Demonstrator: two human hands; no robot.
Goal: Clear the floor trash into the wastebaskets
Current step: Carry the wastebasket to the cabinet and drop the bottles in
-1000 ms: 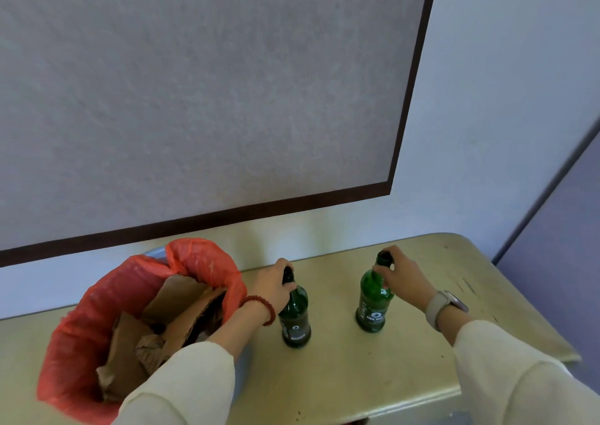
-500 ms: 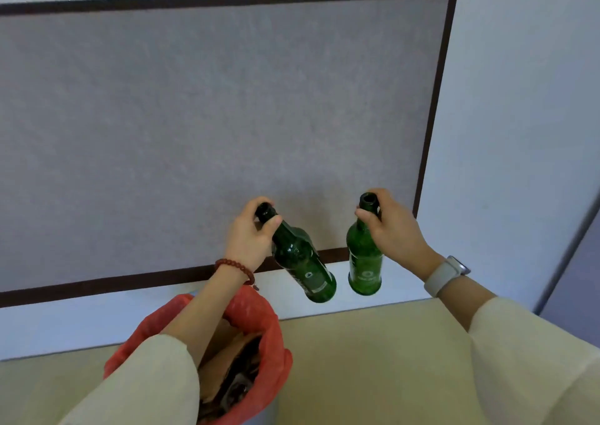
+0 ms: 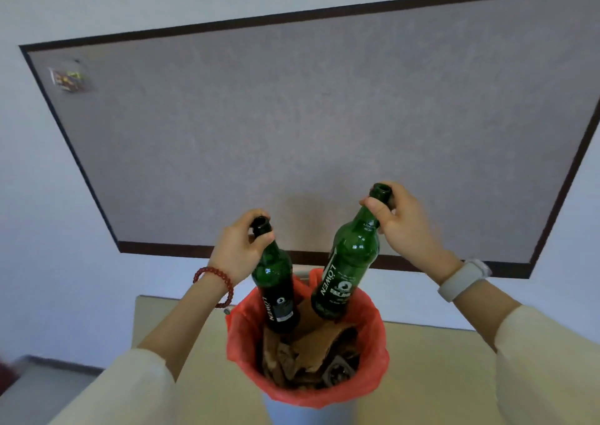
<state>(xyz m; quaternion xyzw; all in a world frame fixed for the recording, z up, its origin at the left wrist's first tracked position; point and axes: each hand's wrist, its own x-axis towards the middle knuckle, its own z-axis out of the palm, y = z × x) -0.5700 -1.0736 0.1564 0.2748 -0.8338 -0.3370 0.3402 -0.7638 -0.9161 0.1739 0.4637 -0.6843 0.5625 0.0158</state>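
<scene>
Two green glass bottles are held by their necks over the wastebasket [image 3: 305, 395], the left bottle [image 3: 276, 289] pinched at its mouth by the left hand [image 3: 238, 250] and the right bottle [image 3: 347, 267] gripped likewise by the right hand [image 3: 401, 223]. Their bases are pointed down into the red liner [image 3: 373, 337], just above the crumpled cardboard [image 3: 311, 346], presumably so that they can be lowered rather than dropped. The basket is stood on the pale worktop [image 3: 428, 359] below a grey pinboard [image 3: 292, 125].
</scene>
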